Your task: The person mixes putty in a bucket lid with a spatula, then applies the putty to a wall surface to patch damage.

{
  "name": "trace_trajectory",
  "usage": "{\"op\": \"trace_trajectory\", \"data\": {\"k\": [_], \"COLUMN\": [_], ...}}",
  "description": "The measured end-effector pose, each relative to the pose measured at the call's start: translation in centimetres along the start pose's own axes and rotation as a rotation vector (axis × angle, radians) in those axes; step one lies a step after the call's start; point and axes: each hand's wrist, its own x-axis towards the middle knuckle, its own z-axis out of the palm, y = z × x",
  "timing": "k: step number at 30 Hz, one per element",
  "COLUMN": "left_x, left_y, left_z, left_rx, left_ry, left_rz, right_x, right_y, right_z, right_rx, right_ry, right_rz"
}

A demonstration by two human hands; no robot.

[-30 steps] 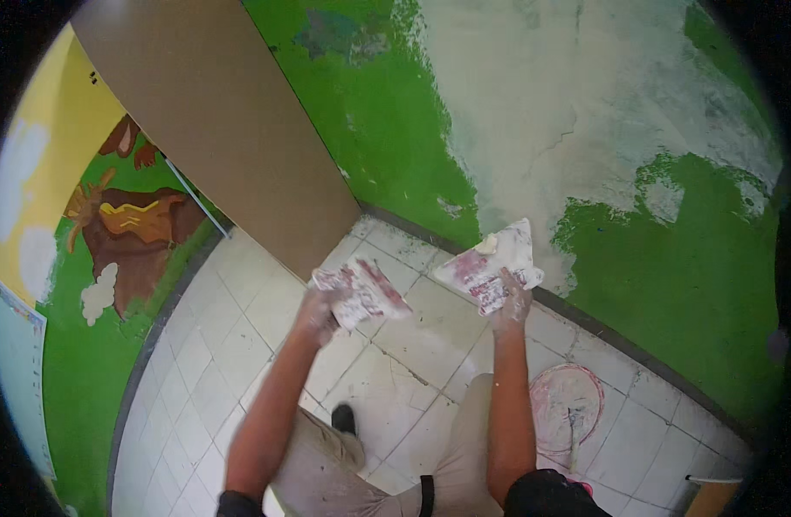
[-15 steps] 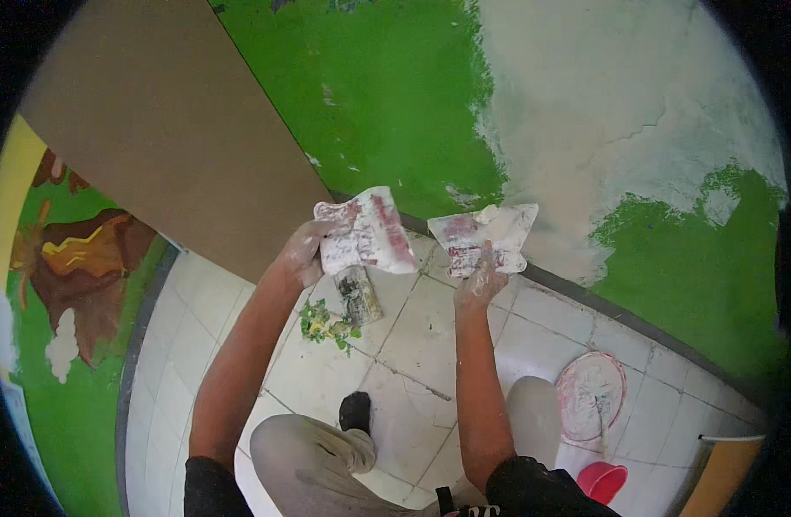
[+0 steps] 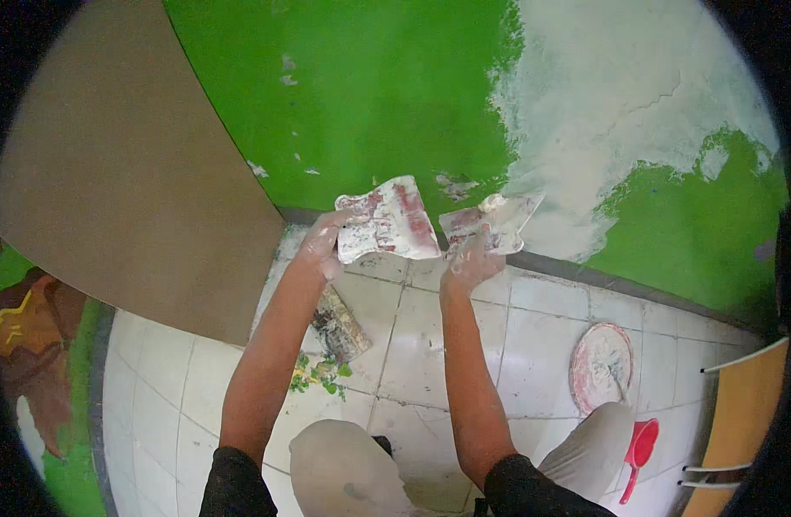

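**Layout at the wall base**

The left hand [image 3: 320, 248] holds a wide putty blade [image 3: 385, 221], raised in front of the wall [image 3: 395, 95]. Just to its right, the right hand [image 3: 470, 262] holds a second putty blade [image 3: 492, 221]; the two blades sit side by side, close but apart. A plastered patch [image 3: 619, 95] lies on the wall, above and right of the second blade. A board [image 3: 128, 181] leans to the left of both hands. On the tiled floor [image 3: 542, 319], a scraper [image 3: 337, 323] lies below the left hand, with plant scraps [image 3: 320, 376] just before it. A round plate [image 3: 601, 366] rests on the floor to the right, a scoop [image 3: 638, 455] nearer the person beside it. A shelf edge [image 3: 740, 414] stands at far right.
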Motion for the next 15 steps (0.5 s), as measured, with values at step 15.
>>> {"op": "trace_trajectory", "data": {"k": [15], "left_x": [-13.5], "left_y": [2.2], "left_z": [-33.6], "left_rx": [-0.227], "left_ry": [0.08], "left_rz": [0.219], "right_x": [-19.7], "right_y": [28.6], "right_z": [14.2], "right_rx": [-0.945], "right_ry": [-0.02], "right_rz": [-0.744]}}
